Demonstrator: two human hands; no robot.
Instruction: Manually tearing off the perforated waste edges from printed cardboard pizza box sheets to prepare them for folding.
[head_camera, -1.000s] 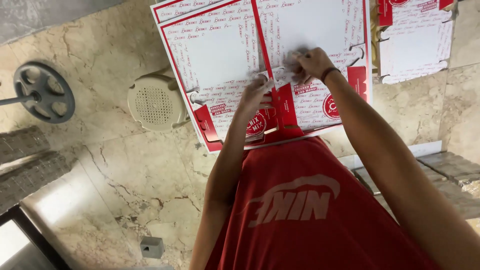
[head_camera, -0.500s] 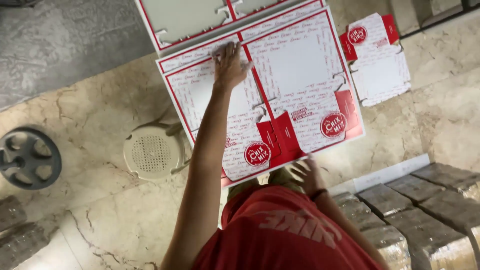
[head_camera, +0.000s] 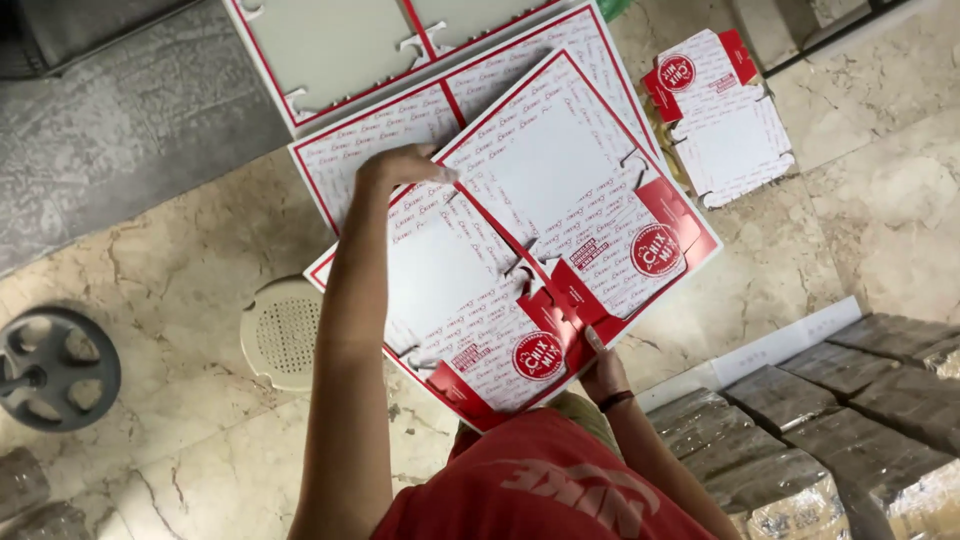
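From the head view we see our left hand (head_camera: 400, 168) curled over the far edge of a flat red-and-white carton blank (head_camera: 520, 235), and our right hand (head_camera: 603, 372) pinching its near edge. The blank lies tilted above a stack of blanks (head_camera: 370, 135), its long axis running from lower left to upper right. Open marble floor (head_camera: 150, 250) lies to the left; wrapped bundles (head_camera: 850, 420) crowd the right, and a round stool (head_camera: 280, 335) sits just under the blank's left corner.
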